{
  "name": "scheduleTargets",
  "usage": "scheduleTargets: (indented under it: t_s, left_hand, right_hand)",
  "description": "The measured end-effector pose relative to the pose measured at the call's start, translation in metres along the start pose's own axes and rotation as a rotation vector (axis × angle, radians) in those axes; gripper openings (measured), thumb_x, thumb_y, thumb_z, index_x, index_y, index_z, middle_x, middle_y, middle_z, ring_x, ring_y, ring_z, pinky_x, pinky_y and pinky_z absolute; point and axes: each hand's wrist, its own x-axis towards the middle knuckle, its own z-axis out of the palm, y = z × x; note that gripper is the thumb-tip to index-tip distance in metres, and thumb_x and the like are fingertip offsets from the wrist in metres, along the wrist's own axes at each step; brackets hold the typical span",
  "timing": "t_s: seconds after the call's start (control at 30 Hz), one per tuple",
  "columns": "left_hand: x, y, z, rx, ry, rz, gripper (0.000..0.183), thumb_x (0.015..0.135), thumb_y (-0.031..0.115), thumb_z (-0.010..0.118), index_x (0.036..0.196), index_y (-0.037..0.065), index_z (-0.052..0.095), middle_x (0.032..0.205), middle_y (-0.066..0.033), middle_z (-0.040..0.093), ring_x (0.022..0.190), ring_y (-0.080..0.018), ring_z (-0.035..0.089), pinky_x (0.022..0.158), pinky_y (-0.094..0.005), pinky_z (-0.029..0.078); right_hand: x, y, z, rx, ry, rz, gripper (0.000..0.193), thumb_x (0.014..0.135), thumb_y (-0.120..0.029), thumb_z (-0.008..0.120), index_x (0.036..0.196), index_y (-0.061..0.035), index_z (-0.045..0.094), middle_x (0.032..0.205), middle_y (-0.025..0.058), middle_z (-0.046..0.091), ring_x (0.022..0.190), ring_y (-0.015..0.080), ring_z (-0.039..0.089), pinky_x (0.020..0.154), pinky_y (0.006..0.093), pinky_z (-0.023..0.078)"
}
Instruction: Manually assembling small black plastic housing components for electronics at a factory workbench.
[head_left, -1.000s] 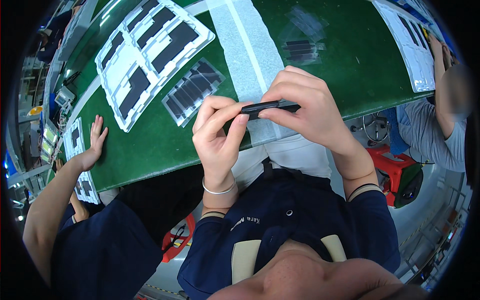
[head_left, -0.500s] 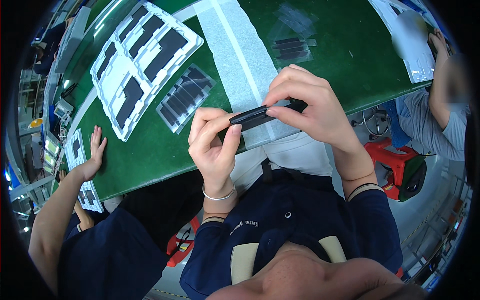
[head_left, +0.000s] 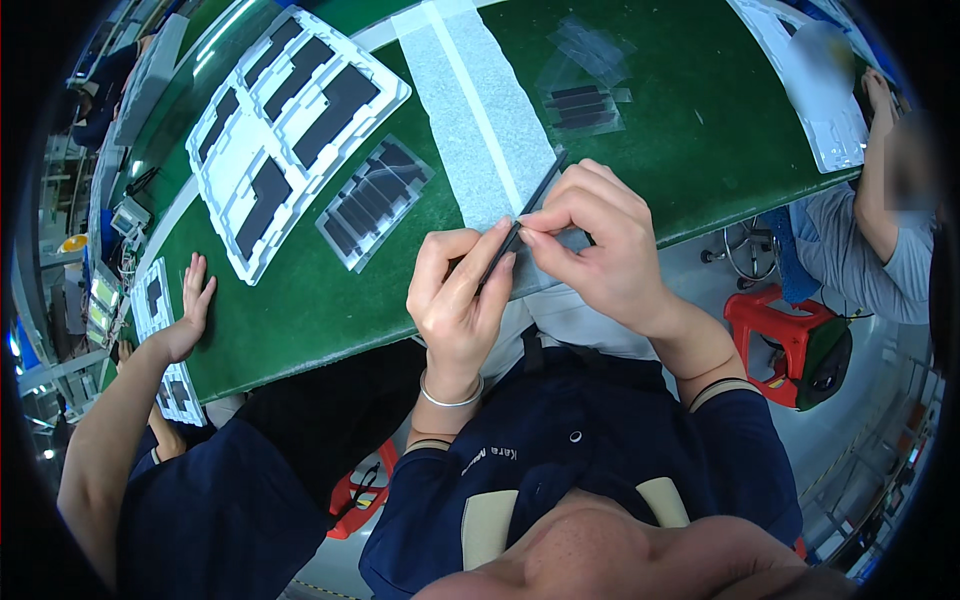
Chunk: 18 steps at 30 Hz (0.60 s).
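Both hands hold one thin, flat black piece above the near edge of the green table, over a pale cloth strip. It is tilted nearly edge-on, its far end pointing away and to the right. My left hand pinches its near end between thumb and fingers. The fingertips of my right hand are closed at its middle, by the left fingertips; whether they also pinch something small there is hidden. Left of the cloth lies a clear sheet with several black strips. Another sheet with dark strips lies to its right.
A white moulded tray with black flat pieces lies at the left. A co-worker's hand rests on the table near a smaller tray. Clear film scraps lie at the back. At the right are another person's arm and a red stool.
The black piece has turned from roughly crosswise and face-on to steep and nearly edge-on. My left hand has shifted right and my right hand slightly down, bringing the fingertips together.
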Motion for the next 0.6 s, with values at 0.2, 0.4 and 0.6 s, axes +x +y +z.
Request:
scheduleTargets:
  t_s: [0.2,0.4,0.6]
  left_hand:
    - [-0.002,0.005,0.005,0.078,0.056,0.056,0.035,0.062,-0.007,0.067,0.096,-0.001,0.066,0.073,-0.0086,0.053,0.065,-0.0205,0.052,0.057,-0.0299,0.044]
    - [-0.014,0.001,0.013,0.323,0.130,0.003,0.031,0.075,0.003,0.065,0.106,-0.002,0.062,0.080,-0.0090,0.052,0.067,-0.0203,0.051,0.057,-0.0305,0.044]
    - [-0.021,0.000,0.018,0.247,0.037,-0.042,0.039,0.082,0.012,0.062,0.118,-0.003,0.054,0.086,-0.0081,0.046,0.068,-0.0175,0.048,0.054,-0.0298,0.042]
  right_hand:
    - [-0.007,0.002,0.006,-0.005,0.101,-0.045,0.013,0.063,-0.006,0.069,0.072,-0.0064,0.060,0.065,0.0037,0.052,0.061,0.0214,0.050,0.057,0.0313,0.037]
    - [-0.029,-0.010,0.028,0.068,0.036,0.008,0.057,0.068,-0.028,0.071,0.113,0.0022,0.054,0.089,0.0101,0.053,0.079,0.0251,0.051,0.072,0.0339,0.040]
    - [-0.035,-0.010,0.031,0.061,0.077,0.050,0.062,0.076,-0.034,0.063,0.120,0.0060,0.046,0.085,0.0106,0.049,0.079,0.0242,0.048,0.074,0.0344,0.038]
